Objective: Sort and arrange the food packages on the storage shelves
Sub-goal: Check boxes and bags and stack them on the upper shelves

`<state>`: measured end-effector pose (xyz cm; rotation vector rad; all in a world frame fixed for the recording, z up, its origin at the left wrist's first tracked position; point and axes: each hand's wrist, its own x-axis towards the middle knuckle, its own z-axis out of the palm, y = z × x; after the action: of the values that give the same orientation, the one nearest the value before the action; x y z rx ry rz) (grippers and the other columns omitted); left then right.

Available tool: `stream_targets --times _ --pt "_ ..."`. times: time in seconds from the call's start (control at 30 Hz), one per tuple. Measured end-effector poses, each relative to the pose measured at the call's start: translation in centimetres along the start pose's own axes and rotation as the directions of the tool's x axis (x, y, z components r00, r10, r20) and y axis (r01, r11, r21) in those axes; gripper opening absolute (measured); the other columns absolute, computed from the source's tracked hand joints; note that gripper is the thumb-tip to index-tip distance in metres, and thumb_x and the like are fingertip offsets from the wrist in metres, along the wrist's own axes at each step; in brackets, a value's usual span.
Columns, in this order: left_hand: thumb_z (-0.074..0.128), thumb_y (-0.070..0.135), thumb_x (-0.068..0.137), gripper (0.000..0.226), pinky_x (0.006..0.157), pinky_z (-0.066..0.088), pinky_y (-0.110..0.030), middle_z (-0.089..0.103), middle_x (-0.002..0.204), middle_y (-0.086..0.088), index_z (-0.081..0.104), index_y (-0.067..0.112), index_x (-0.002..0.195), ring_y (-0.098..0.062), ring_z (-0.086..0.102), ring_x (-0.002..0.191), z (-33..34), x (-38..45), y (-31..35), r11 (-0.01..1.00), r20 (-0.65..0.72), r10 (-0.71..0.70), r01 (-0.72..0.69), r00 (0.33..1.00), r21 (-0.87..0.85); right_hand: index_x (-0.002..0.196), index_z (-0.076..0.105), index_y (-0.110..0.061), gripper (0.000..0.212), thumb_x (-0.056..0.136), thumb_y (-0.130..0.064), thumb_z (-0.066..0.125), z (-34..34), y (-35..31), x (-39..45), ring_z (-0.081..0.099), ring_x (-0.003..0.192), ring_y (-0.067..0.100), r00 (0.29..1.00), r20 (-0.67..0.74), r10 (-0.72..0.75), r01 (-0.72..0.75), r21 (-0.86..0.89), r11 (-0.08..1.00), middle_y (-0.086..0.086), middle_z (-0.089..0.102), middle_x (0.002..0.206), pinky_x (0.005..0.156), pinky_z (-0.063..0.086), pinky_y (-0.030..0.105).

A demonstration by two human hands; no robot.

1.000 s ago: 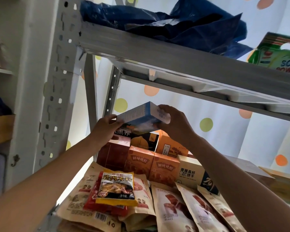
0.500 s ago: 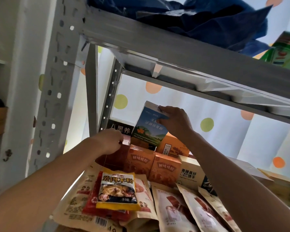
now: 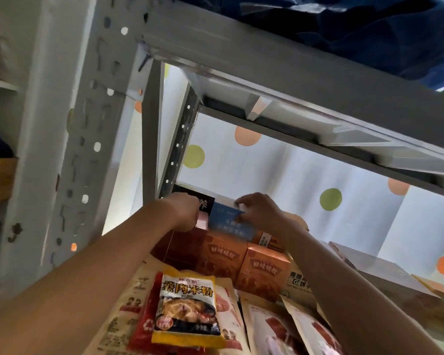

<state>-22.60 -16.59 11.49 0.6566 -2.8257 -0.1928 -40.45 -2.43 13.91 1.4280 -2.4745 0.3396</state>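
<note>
1. Right hand (image 3: 260, 213) reaches in from 5 o'clock, its fingers curled over the top edge of a blue box (image 3: 230, 224) and pinching it there.
2. Left hand (image 3: 183, 213) comes in from 7 o'clock with its fingers bent against the blue box's left side; whether it grips that box or the pale pink box (image 3: 202, 221) just beside it cannot be told through the blur.
3. One blue box is in view, a smooth rectangular carton with white print, tilted and sitting on top of the stacked cartons at the back left of the shelf.
4. At 11 o'clock from the blue box stands one black box (image 3: 205, 203) with white characters, partly hidden by the left hand.
5. Directly below, at 6 o'clock, two orange cartons (image 3: 224, 254) (image 3: 265, 269) stand side by side, glossy cardboard, each with a dark label; one dark red carton (image 3: 182, 248) adjoins them on the left.
6. At 4 o'clock one cream box (image 3: 296, 284) with green print touches the right orange carton.
7. Nearer the camera lie flat plastic pouches: one yellow-edged sachet (image 3: 187, 307) with a food photo rests on a red packet (image 3: 144, 326), which lies on a kraft-paper pouch (image 3: 118, 329).
8. Two further pale pouches (image 3: 267, 329) (image 3: 310, 331) with meat pictures lie at 5 o'clock.
9. Grey perforated steel uprights (image 3: 87, 124) and a flat grey beam (image 3: 267, 60) frame the shelf; crumpled dark blue plastic (image 3: 369, 26) lies above, at 1 o'clock.
10. Behind hangs a white curtain (image 3: 280, 175) dotted with orange and green circles.
</note>
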Motion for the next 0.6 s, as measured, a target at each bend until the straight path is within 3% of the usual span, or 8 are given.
stream_targets --times 0.13,0.23,0.3,0.33,0.4,0.5,0.6 --pt "0.051 0.011 0.084 0.031 0.092 0.056 -0.039 0.072 0.109 -0.003 0.077 0.020 0.099 -0.022 0.066 0.098 -0.5 0.7 0.0 0.999 0.062 -0.033 0.034 0.998 -0.017 0.123 0.071 -0.021 0.038 0.086 -0.025 0.077 1.6 1.0 0.6 0.061 0.113 0.019 0.997 0.054 -0.053 0.053 -0.005 0.999 0.001 0.068 0.129 0.086 0.046 0.027" --pt "0.054 0.011 0.085 0.028 0.090 0.056 -0.037 0.072 0.106 -0.001 0.078 0.021 0.098 -0.022 0.066 0.097 -0.9 0.9 0.2 0.998 0.073 -0.049 0.052 0.996 -0.044 0.114 0.075 -0.016 0.032 0.084 -0.027 0.077 1.5 1.5 1.9 0.064 0.109 0.022 0.992 0.107 -0.071 0.068 0.032 0.997 0.005 0.071 0.122 0.095 0.054 0.039" --pt "0.056 0.012 0.085 0.026 0.089 0.056 -0.036 0.073 0.104 0.001 0.078 0.022 0.095 -0.020 0.066 0.096 -1.0 1.1 0.5 0.997 0.077 -0.051 0.055 0.996 -0.053 0.089 0.077 -0.008 0.034 0.083 -0.041 0.076 0.9 1.7 3.0 0.066 0.085 0.020 0.985 0.156 -0.068 0.056 0.085 0.995 0.010 0.075 0.095 0.079 0.056 0.038" --pt "0.057 0.012 0.085 0.025 0.088 0.056 -0.036 0.073 0.102 0.002 0.078 0.023 0.093 -0.019 0.066 0.094 -1.1 1.3 0.6 0.997 0.081 -0.055 0.060 0.995 -0.056 0.071 0.070 -0.006 0.045 0.082 -0.048 0.075 0.6 1.6 3.8 0.059 0.067 0.016 0.983 0.176 -0.057 0.039 0.108 0.993 0.010 0.070 0.075 0.067 0.049 0.036" --pt "0.057 0.012 0.084 0.024 0.086 0.057 -0.036 0.074 0.097 0.002 0.078 0.023 0.089 -0.017 0.066 0.090 -0.8 1.3 0.4 0.995 0.110 -0.070 0.078 0.991 -0.063 0.050 0.045 -0.011 0.061 0.085 -0.052 0.073 0.1 0.7 5.1 0.037 0.049 0.013 0.982 0.182 -0.050 0.027 0.122 0.992 0.002 0.045 0.049 0.058 0.033 0.034" --pt "0.053 0.011 0.082 0.029 0.088 0.057 -0.039 0.075 0.097 0.002 0.079 0.021 0.088 -0.016 0.067 0.091 -1.0 1.3 0.5 0.995 0.111 -0.069 0.076 0.991 -0.061 0.047 0.043 -0.011 0.059 0.090 -0.041 0.072 -0.9 -0.6 8.1 0.038 0.050 0.014 0.996 0.041 -0.074 0.066 0.171 0.983 -0.001 0.043 0.047 0.057 0.034 0.030" --pt "0.053 0.006 0.084 0.034 0.088 0.055 -0.032 0.074 0.099 0.010 0.080 0.025 0.092 -0.011 0.066 0.094 -1.3 0.4 0.9 0.997 0.112 -0.054 0.059 0.992 -0.043 0.069 0.064 -0.002 0.045 0.087 -0.042 0.075 -1.0 -2.2 10.7 0.050 0.067 0.015 0.989 0.110 -0.101 0.068 0.268 0.961 0.007 0.063 0.071 0.066 0.041 0.031"
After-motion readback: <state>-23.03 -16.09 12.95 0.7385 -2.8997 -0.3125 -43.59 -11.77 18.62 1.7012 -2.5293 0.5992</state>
